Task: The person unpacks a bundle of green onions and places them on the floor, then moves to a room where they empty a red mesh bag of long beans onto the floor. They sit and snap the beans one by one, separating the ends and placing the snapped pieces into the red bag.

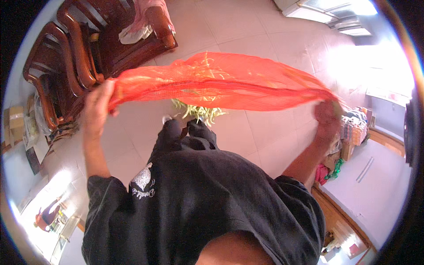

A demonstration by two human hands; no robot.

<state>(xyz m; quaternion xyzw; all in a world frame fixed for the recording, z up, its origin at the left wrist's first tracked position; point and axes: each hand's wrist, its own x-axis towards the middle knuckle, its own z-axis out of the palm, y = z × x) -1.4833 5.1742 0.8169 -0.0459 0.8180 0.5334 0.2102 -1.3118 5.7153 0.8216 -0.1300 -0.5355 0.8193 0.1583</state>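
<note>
A sheer red cloth (265,82), thin enough to let light through, is stretched in the air between my raised hands. At its left end my left hand (99,102) grips a gathered edge. My right hand (326,114), blurred and in shade, holds the opposite end. Pale yellow-green strands, perhaps plant pieces (205,112), lie in a heap on the floor by my feet. Part of that heap is behind the cloth, and I cannot tell exactly what it is.
A wooden bench (132,49) with pink cloth on it and a wooden armchair (49,82) stand at upper left. At right is a white-topped table (367,195) beside piled goods (356,127). Another person (46,217) is far off at lower left.
</note>
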